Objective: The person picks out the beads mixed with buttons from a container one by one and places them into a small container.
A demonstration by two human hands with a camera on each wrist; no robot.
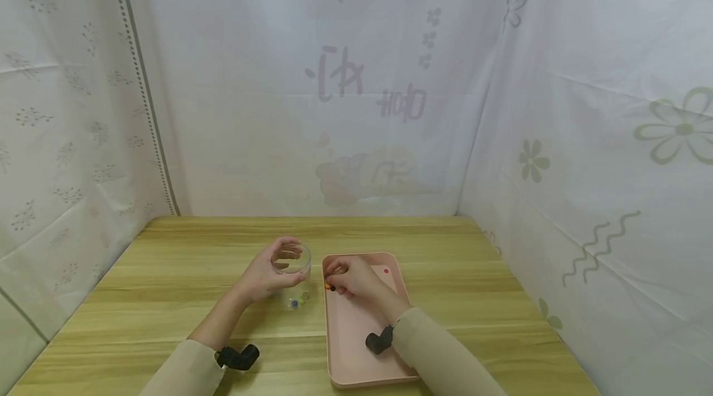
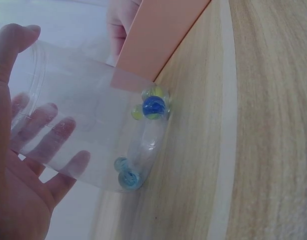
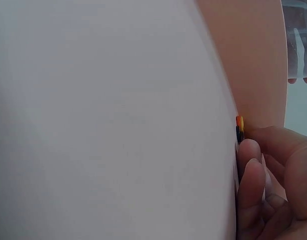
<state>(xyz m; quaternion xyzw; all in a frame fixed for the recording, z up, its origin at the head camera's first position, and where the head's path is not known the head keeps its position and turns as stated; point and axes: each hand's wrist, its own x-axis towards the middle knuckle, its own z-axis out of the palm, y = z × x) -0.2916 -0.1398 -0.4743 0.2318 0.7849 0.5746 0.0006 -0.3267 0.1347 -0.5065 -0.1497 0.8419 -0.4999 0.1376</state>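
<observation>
My left hand [image 1: 267, 269] curls round a clear plastic jar [image 2: 88, 75], thumb on one side and fingers on the other. Near the jar's base lie several glass marbles, among them a blue marble [image 2: 154, 107] and a pale blue marble [image 2: 128, 178]. My right hand [image 1: 356, 279] reaches into a pink tray [image 1: 353, 359], fingers bent at its left wall. By those fingertips are small orange, yellow and black pieces [image 3: 240, 128]; whether the fingers pinch one is hidden. Farther back in the tray is a small red round piece [image 1: 386, 271].
The tray stands to the right of the jar on a wood-grain table [image 1: 178, 272]. Printed white curtains [image 1: 267, 105] hang behind and on both sides. Each wrist wears a black camera mount [image 1: 238, 357].
</observation>
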